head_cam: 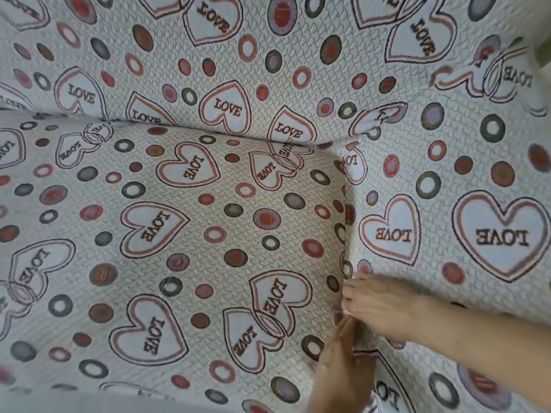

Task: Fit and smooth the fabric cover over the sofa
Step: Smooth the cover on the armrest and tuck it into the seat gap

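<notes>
Nearest the camera, the left hand [340,371] comes up from the bottom edge. Its fingers look straight and close together, with the tips going into the crease [345,234] between seat and arm. The hand is blurred, so I cannot tell whether it pinches any cloth.

The right hand [384,305] reaches in from the right and lies flat on the arm side. Its fingers are extended and their tips press at the same crease, holding nothing.

The white quilted fabric cover printed with red-outlined "LOVE" hearts and coloured rings [208,234] is already spread over the whole sofa. It covers the seat cushion [167,293], the armrest [447,189] and, farthest off, the backrest [238,55].

Handling, as a judgement:
- **Cloth:** soft, pliant and light, with some body from the quilting. It is likely to bunch rather than slide.
- **Slack:** small folds sit at the rear corner [337,147] where seat, arm and back meet.
- **Where to take hold:** at the creases, flat fingertips pushing the surplus down into the gaps. On open panels, a flat palm should sweep towards the nearest crease.

No container is in view.
</notes>
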Available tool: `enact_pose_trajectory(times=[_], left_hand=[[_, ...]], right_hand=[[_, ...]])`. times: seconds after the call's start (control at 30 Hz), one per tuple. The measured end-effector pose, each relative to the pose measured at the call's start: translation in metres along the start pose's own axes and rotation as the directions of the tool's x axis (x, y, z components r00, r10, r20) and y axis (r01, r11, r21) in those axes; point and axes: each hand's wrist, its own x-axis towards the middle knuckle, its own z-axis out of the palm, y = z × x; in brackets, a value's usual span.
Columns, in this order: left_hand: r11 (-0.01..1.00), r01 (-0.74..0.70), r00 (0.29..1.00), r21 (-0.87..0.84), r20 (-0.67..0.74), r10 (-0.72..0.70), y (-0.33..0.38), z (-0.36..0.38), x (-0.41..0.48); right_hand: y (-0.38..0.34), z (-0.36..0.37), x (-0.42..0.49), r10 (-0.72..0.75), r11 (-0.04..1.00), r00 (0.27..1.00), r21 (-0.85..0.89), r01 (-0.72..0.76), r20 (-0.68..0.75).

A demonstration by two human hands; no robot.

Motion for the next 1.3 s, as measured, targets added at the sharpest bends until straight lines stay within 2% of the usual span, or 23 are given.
enact_pose_trajectory(times=[0.1,0.2,0.23,0.3,0.33,0.4,0.5,0.63,0.77,0.9,0.97,1.07,1.17,1.23,1.3], left_hand=[[1.000,-0.001,1.000,0.022,-0.011,0.001,0.004,0.005,0.015],[0.996,0.092,0.995,0.011,-0.030,-0.092,0.003,0.010,0.029],[0.996,0.081,0.996,0.021,-0.042,-0.080,0.003,0.011,0.025],[0.996,-0.055,0.998,0.069,-0.040,0.058,0.004,0.015,0.006],[0.989,-0.123,0.991,0.081,-0.048,0.128,0.004,0.018,-0.006],[0.983,-0.160,0.980,0.091,-0.104,0.169,-0.006,0.030,-0.026],[0.985,-0.163,0.960,0.047,-0.224,0.170,-0.022,0.047,-0.058],[0.990,-0.137,0.945,-0.022,-0.304,0.124,-0.041,0.067,-0.077],[0.997,-0.080,0.974,-0.019,-0.213,0.074,-0.043,0.070,-0.065],[0.999,-0.035,0.979,-0.019,-0.204,0.030,-0.049,0.071,-0.045],[0.997,-0.072,0.979,-0.022,-0.191,0.067,-0.045,0.072,-0.055],[0.987,-0.147,0.952,-0.059,-0.279,0.125,-0.052,0.080,-0.079],[0.978,-0.210,0.906,-0.010,-0.378,0.191,-0.074,0.092,-0.091],[0.980,-0.197,0.932,-0.003,-0.311,0.187,-0.082,0.088,-0.090],[0.987,-0.163,0.969,-0.007,-0.188,0.159,-0.081,0.080,-0.088]], right_hand=[[0.001,0.016,0.007,0.059,0.998,0.998,-0.008,-0.059,0.007],[-0.002,0.020,0.008,0.106,0.991,0.993,-0.085,-0.101,0.059],[-0.003,0.022,0.006,0.104,0.991,0.993,-0.086,-0.100,0.048],[-0.008,0.023,-0.001,0.110,0.992,0.994,-0.066,-0.109,0.019],[-0.013,0.020,-0.008,0.101,0.994,0.995,-0.047,-0.101,0.002],[-0.029,0.014,-0.019,0.051,0.998,0.999,-0.030,-0.052,-0.016],[-0.061,0.006,-0.035,-0.024,1.000,1.000,-0.013,0.024,-0.014],[-0.081,0.008,-0.049,-0.069,0.998,0.997,-0.012,0.068,-0.046],[-0.074,0.030,-0.047,-0.067,0.996,0.995,0.056,0.070,-0.068],[-0.080,0.034,-0.030,0.004,0.998,1.000,-0.064,-0.004,0.013],[-0.086,0.025,-0.030,0.011,0.997,0.998,-0.077,-0.006,0.061],[-0.100,0.012,-0.041,-0.026,0.996,0.995,-0.078,0.034,0.100],[-0.121,0.014,-0.047,-0.080,0.996,0.989,-0.020,0.083,0.123],[-0.124,0.018,-0.046,-0.035,0.997,0.990,0.073,0.026,0.135],[-0.121,0.024,-0.043,-0.012,0.997,0.989,0.076,0.001,0.144]])
